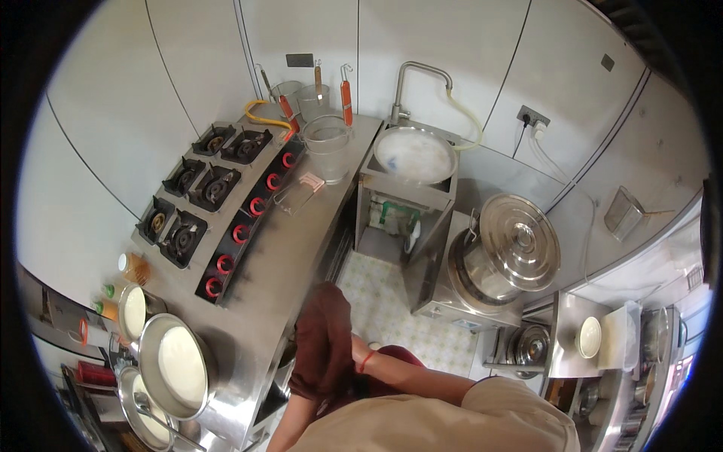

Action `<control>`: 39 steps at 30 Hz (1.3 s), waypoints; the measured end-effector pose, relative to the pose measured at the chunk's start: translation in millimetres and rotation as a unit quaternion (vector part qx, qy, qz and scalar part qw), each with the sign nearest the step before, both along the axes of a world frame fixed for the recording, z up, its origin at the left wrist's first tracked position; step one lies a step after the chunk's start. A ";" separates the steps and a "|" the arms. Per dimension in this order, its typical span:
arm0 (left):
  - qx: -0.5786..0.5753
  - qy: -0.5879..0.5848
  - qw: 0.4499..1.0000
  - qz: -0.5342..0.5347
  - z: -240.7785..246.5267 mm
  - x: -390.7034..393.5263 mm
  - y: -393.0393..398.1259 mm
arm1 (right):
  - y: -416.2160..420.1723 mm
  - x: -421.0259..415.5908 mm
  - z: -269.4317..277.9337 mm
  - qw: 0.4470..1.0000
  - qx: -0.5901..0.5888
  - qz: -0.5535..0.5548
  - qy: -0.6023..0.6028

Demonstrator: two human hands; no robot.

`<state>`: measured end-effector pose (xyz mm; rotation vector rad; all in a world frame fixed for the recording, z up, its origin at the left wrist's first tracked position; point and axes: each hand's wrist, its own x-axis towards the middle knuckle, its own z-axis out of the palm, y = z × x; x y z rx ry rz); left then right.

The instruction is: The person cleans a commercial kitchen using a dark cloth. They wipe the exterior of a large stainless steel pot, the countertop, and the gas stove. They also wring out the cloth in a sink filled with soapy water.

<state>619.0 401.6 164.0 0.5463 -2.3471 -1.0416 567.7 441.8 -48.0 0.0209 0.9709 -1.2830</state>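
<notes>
A maroon cloth [322, 344] is bunched up in front of my body, beside the front edge of the steel counter [277, 248]. My right hand [359, 349], with a red string at the wrist, grips the cloth from its right side; the fingers are mostly hidden behind the folds. From below, my left forearm runs up under the cloth, which covers the left hand. Left of the cloth, a large steel pot [204, 361] of pale creamy liquid stands on the counter.
Gas burners [213, 187] with red-ringed knobs line the counter. Wire strainer baskets [329, 152] stand at its far end. A basin [415, 155] of foamy water sits in the sink under a faucet [421, 63]. A tall lidded steel pot [517, 243] stands at right.
</notes>
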 end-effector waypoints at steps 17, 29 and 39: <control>0.622 0.307 0.706 0.142 -226.5 31.5 -11.0 | -21.7 -151.6 -13.4 0.832 -0.049 0.199 0.516; 0.576 0.151 0.732 0.332 -157.7 32.2 -129.5 | -92.3 -289.1 100.9 0.942 -0.124 -0.204 0.235; 0.641 0.221 0.735 -0.022 -77.6 -175.0 -248.8 | -168.8 -386.4 253.6 0.795 -0.293 -0.380 0.370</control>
